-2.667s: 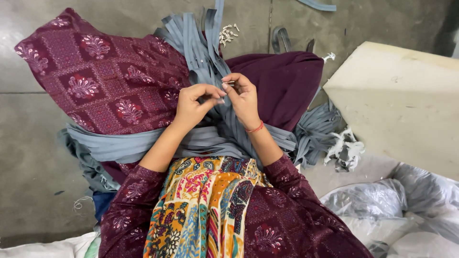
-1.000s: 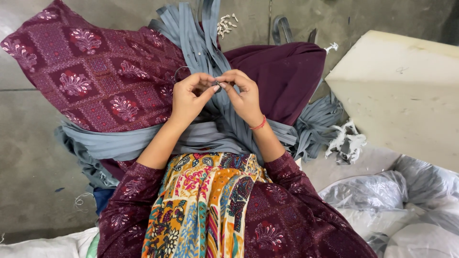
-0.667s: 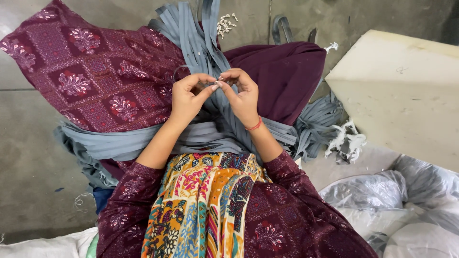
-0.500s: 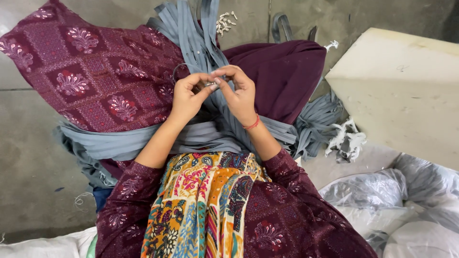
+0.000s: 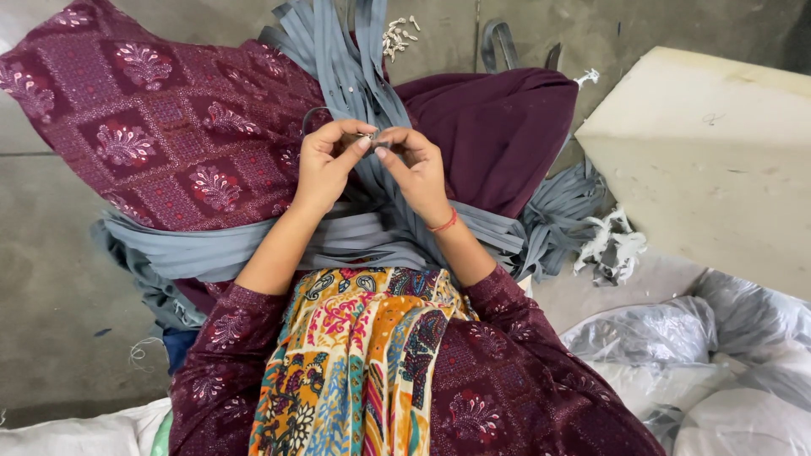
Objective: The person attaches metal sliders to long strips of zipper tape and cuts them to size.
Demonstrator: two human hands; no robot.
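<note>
At the centre of the frame, slightly above the middle, the left hand [image 5: 325, 165] and the right hand [image 5: 416, 169] met fingertip to fingertip, each closed in a pinch on a small metallic piece [image 5: 372, 135] held between them; its exact kind was too small to tell. Both hands worked directly over a bundle of grey straps [image 5: 351, 76] that ran from the top centre of the frame down across the lap, where further grey bands lay folded crosswise below the wrists. A red thread bracelet [image 5: 443, 224] circled the right wrist. To the upper left spread a maroon patterned cloth [image 5: 152, 127]; to the right of the hands lay a plain dark purple cloth [image 5: 498, 127]. A multicoloured scarf [image 5: 363, 363] hung at the lower centre. A pale foam block [image 5: 718, 152] occupied the upper right, with white scraps [image 5: 612, 245] beside its lower left corner and clear plastic bags [image 5: 701, 355] at the lower right. Judged from this grip, good work here would call for a steady fingertip pinch, elbows kept close, and the strap held taut near the piece.
</note>
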